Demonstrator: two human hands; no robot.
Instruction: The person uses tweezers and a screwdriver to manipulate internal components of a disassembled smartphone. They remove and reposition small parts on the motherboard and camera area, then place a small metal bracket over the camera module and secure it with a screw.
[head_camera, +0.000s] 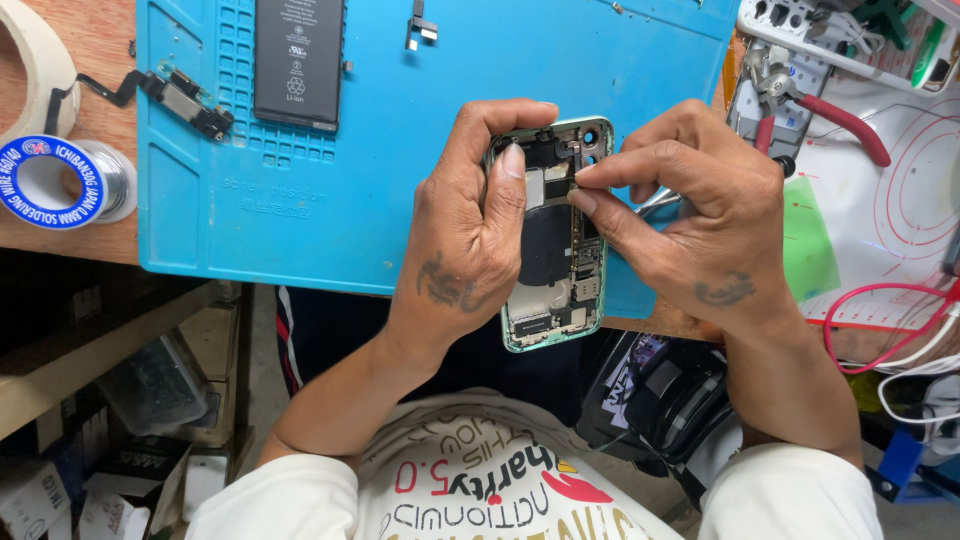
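Fingers of the left hand curl around the left edge and top corner of an opened phone, clamped on its pale green frame, with one finger laid flat across the upper interior. Thumb and forefinger of the right hand are pinched together at the upper right edge of the phone, just below the camera openings; whatever small part lies between the fingertips is too small to make out. A thin metal tool shows beneath the right hand, against its palm side. The phone is held lengthwise, back cover removed, over the near edge of a blue work mat, its lower end overhanging the wooden bench. Exposed inside are a dark shield plate, a narrow circuit board along the right side, and light-coloured parts at the lower end. On the mat, well apart from the hands, lie a black battery, a flex-cable module at the mat's left border, and a small connector part. A spool of solder wire sits on the bench at left. Red-handled pliers rest at upper right, and a red cable loops at right.
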